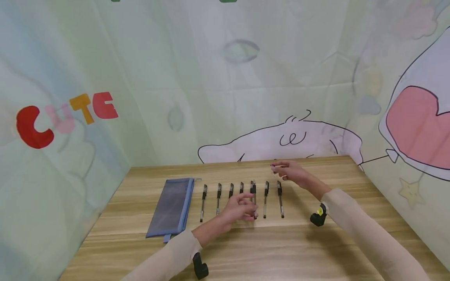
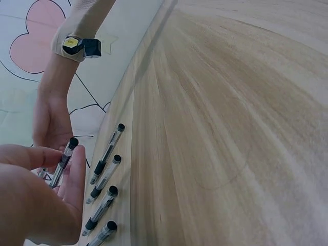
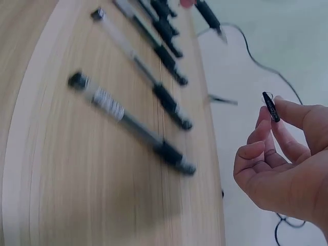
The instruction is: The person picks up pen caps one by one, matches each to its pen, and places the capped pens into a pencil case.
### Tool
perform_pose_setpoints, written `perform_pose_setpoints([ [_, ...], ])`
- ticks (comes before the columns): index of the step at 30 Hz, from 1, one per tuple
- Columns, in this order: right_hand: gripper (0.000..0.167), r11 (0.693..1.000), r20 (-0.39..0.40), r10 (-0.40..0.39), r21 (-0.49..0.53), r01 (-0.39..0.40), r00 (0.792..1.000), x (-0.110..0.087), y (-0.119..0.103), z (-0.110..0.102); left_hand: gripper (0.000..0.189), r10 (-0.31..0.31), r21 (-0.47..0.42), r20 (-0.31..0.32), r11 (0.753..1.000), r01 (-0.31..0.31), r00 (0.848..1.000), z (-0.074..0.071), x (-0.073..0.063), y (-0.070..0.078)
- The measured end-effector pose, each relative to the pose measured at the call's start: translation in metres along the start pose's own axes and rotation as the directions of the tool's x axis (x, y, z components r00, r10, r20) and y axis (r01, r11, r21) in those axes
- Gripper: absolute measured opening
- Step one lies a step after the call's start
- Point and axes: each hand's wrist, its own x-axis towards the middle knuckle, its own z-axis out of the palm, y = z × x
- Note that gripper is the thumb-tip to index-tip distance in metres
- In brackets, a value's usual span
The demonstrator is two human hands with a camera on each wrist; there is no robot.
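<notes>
My left hand [image 1: 239,208] pinches a clear gel pen [image 2: 63,160] between thumb and fingers, raised over the row of pens. Its black end points toward me, and its bare writing tip shows in the right wrist view beyond the black grip [image 3: 207,13]. Farther back and to the right, my right hand [image 1: 291,171] holds a small clear pen cap with a black clip [image 3: 270,106] in its fingertips, apart from the pen. Several capped gel pens lie side by side on the table, including one at the right end [image 1: 280,201]; the left hand partly hides some of them.
A blue mesh zip pouch [image 1: 170,207] lies flat to the left of the pens. The wooden table [image 1: 281,249] meets a printed cloth backdrop [image 1: 175,78] along its back and sides.
</notes>
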Motion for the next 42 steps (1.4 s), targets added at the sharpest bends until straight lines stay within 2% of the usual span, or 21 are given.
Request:
perform_pose_setpoints([
  [6, 0.05, 1.0, 0.021, -0.007, 0.012, 0.006, 1.0, 0.006, -0.007, 0.019, 0.055, 0.008, -0.012, 0.031, 1.0, -0.008, 0.999, 0.001, -0.001, 0.001],
  [12, 0.053, 1.0, 0.058, -0.007, 0.021, 0.006, 0.998, 0.009, -0.008, 0.033, 0.056, -0.008, -0.015, 0.031, 1.0, 0.008, 1.0, 0.001, -0.001, 0.0],
  [19, 0.051, 0.998, 0.088, -0.001, 0.055, -0.003, 0.996, 0.014, -0.009, 0.039, 0.057, -0.001, -0.011, 0.045, 1.0, 0.001, 0.999, 0.002, -0.003, -0.002],
  [32, 0.048, 1.0, 0.141, -0.014, 0.024, 0.01, 0.99, 0.011, -0.009, 0.047, 0.056, 0.012, -0.005, 0.033, 1.0, -0.012, 0.999, 0.001, -0.002, -0.004],
  [42, 0.047, 0.999, 0.167, -0.033, -0.003, 0.034, 0.985, 0.008, -0.013, 0.053, 0.057, -0.007, -0.052, 0.003, 0.999, 0.007, 1.0, 0.002, -0.004, -0.006],
])
